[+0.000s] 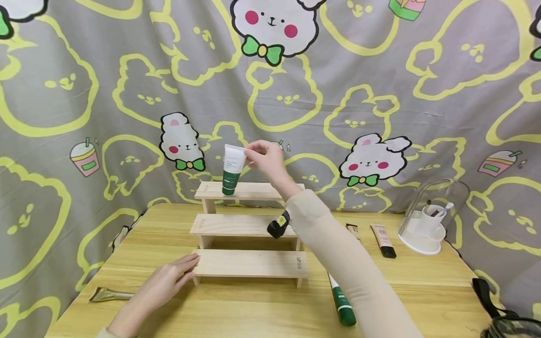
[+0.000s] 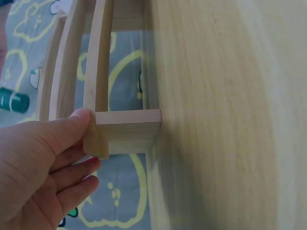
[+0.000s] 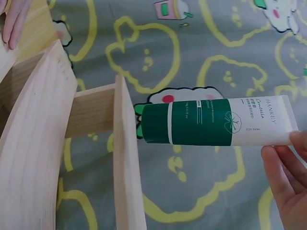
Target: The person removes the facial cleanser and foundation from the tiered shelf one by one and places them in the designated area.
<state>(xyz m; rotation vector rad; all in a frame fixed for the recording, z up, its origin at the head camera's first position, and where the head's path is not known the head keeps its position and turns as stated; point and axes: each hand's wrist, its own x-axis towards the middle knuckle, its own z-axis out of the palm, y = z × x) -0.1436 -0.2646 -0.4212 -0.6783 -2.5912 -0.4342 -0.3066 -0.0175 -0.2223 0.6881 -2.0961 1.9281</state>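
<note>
My right hand (image 1: 268,162) pinches the flat crimped end of a white and green cleanser tube (image 1: 231,171) between thumb and fingertips. The tube hangs with its green cap down, close over the left part of the top tier of a three-tier wooden display stand (image 1: 249,263). In the right wrist view the tube (image 3: 201,122) shows its printed front, with the cap right at the tier's edge. At the left end of the lowest tier, my left hand (image 1: 166,279) holds the board's corner, its thumb on the edge in the left wrist view.
A flat brush (image 1: 107,295) lies left of the stand. To the right lie another green and white tube (image 1: 344,307), partly under the right sleeve, and a pink tube with a black cap (image 1: 383,240). Behind them stands a clear-domed brush holder (image 1: 427,230). Black straps (image 1: 486,298) lie at the right edge.
</note>
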